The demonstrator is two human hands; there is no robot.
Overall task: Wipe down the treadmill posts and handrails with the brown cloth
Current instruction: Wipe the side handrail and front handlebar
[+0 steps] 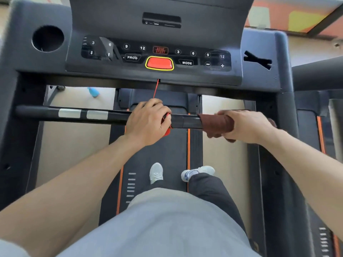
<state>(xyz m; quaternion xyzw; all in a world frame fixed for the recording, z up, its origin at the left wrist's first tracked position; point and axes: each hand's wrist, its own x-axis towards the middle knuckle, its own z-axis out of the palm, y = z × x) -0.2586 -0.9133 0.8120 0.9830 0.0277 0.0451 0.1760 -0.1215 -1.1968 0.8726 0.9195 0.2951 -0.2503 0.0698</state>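
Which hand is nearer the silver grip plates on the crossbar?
Left. The left hand grips the crossbar just right of the silver plates; the right hand holds the brown cloth further right.

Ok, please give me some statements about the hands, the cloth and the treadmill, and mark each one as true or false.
1. The right hand holds the brown cloth wrapped on the front handrail. True.
2. The left hand rests on the console. False: it grips the handrail, near the red safety clip.
3. The cloth covers the silver pulse sensors. False: they lie bare, left of both hands.
4. A red cord hangs from under the console. True.
5. Both shoes stand on the belt. True.
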